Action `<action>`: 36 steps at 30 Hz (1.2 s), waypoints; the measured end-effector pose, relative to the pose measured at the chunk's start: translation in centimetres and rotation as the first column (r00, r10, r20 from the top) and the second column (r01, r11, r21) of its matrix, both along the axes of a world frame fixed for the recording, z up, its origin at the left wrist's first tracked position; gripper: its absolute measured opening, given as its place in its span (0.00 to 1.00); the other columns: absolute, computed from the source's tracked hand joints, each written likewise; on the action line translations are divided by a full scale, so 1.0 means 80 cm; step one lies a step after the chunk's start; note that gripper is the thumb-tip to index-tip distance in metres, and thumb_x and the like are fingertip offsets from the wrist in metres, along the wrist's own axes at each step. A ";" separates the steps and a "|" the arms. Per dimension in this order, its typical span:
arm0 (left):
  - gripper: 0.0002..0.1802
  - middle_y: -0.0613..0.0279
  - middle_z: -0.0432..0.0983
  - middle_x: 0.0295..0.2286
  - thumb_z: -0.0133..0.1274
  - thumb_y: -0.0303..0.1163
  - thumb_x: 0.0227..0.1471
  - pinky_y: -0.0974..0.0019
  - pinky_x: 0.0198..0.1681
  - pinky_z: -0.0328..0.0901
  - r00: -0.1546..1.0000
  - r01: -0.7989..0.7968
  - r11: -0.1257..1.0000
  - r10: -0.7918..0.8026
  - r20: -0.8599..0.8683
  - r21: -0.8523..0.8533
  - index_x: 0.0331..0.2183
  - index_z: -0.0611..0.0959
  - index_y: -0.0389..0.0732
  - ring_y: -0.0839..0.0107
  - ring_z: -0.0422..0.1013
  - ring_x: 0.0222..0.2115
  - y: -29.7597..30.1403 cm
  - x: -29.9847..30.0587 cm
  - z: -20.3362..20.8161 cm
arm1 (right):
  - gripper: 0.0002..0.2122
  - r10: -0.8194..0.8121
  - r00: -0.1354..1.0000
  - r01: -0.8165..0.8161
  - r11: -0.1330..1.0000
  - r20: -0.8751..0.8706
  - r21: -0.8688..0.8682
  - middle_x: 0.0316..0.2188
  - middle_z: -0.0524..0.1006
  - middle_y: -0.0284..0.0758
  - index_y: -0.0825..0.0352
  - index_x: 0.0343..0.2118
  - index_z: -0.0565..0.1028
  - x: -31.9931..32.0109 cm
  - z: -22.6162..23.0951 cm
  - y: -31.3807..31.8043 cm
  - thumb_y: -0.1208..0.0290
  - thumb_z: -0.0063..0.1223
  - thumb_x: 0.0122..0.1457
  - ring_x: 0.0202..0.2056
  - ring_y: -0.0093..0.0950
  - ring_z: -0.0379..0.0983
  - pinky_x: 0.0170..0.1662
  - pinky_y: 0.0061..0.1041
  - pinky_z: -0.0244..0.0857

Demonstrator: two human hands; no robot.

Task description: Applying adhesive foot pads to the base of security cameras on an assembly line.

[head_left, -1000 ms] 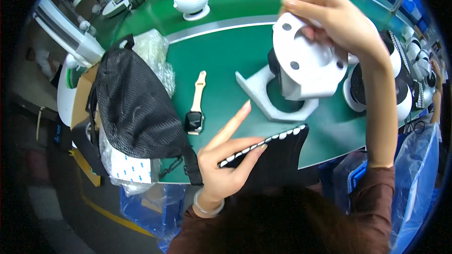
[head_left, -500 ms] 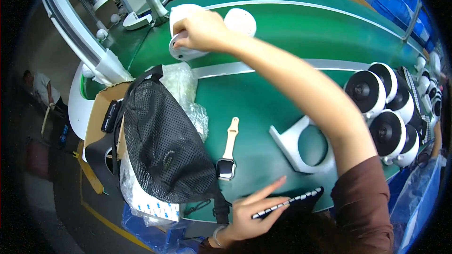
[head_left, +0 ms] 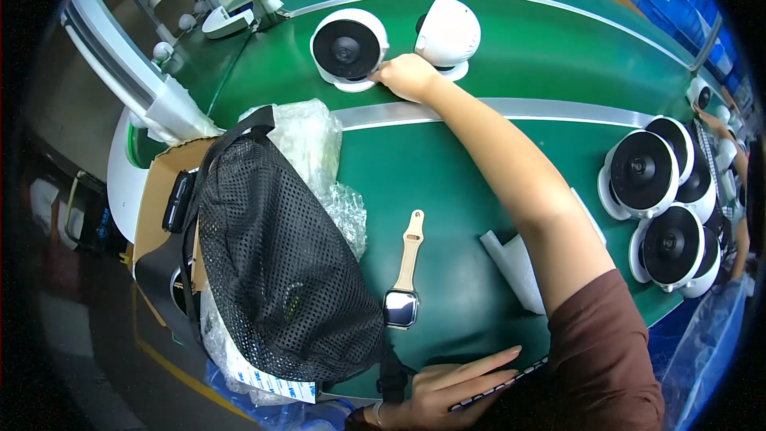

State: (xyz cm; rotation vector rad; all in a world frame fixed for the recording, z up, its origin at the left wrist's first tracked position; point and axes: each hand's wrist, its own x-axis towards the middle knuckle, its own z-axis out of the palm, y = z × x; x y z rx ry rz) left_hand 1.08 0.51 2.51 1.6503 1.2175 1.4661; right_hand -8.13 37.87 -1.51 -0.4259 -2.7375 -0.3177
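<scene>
Right hand touching left unit's base, left hand pinching band

The right hand is touching the right edge of the base of the left unit; its fingertips are partly hiding, so whether they are pinching or only pressing cannot be told. This unit is standing on the far part of the table, beyond the rail, its black face pointing toward the near side. The right unit is standing just beside the hand, which is taking up much of the gap between the bases. Bare green is running rightward from there along the far part. The right forearm is spanning the rail and covering the middle of the frame. More bare room is lying between the rail, the watch and the forearm. The left hand is pinching the band near the table's near edge. The bag is crowding the left side, the wrap lying beyond it and the box standing beside it. The clustered units are standing near the table's right edge
</scene>
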 end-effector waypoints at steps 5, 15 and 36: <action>0.10 0.52 0.73 0.32 0.57 0.21 0.34 0.73 0.27 0.67 0.998 0.047 0.998 -0.049 -0.036 -0.042 0.27 0.79 0.37 0.66 0.73 0.26 0.002 -0.001 -0.010 | 0.08 -0.126 0.992 0.124 0.985 -0.002 -0.119 0.26 0.74 0.42 0.67 0.24 0.74 0.017 0.008 -0.021 0.73 0.41 0.46 0.30 0.37 0.72 0.33 0.32 0.67; 0.11 0.53 0.73 0.33 0.58 0.21 0.32 0.73 0.29 0.68 0.999 -0.013 1.000 0.012 -0.034 -0.020 0.26 0.80 0.36 0.67 0.73 0.27 -0.002 0.004 -0.024 | 0.22 -0.563 0.793 0.598 0.792 0.233 -0.121 0.44 0.61 0.51 0.77 0.44 0.63 0.089 0.009 -0.076 0.67 0.43 0.47 0.46 0.44 0.57 0.45 0.48 0.53; 0.08 0.55 0.75 0.21 0.57 0.18 0.32 0.77 0.25 0.64 0.989 -0.146 0.984 0.148 0.010 -0.102 0.24 0.80 0.33 0.72 0.73 0.21 0.002 0.023 -0.018 | 0.14 -0.497 0.748 -0.132 0.538 -0.440 -0.832 0.13 0.71 0.27 0.69 0.21 0.75 0.301 0.201 -0.225 0.60 0.55 0.44 0.14 0.13 0.65 0.16 0.10 0.56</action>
